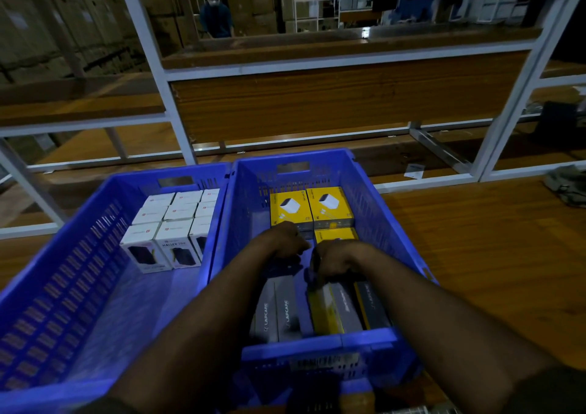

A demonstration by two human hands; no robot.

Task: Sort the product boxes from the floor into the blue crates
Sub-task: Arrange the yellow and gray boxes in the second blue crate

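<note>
Two blue crates stand side by side on the wooden floor. The left crate (pixel 63 274) holds several white boxes (pixel 172 223) packed at its far end. The right crate (pixel 374 204) holds yellow charger boxes (pixel 312 206) at the back and grey and yellow LAPCARE boxes (pixel 279 313) standing in a row at the front. Both my hands reach into the right crate. My left hand (pixel 283 241) hovers with its fingers curled over the crate's middle. My right hand (pixel 336 260) grips the top of a yellow-and-grey box (pixel 326 309) in the front row.
A white metal rack (pixel 177 109) with wooden shelves stands right behind the crates. A person (pixel 215 14) stands far behind the rack among stacked cartons. A paper label (pixel 413 171) and a bundle of cloth (pixel 566 185) lie on the floor to the right.
</note>
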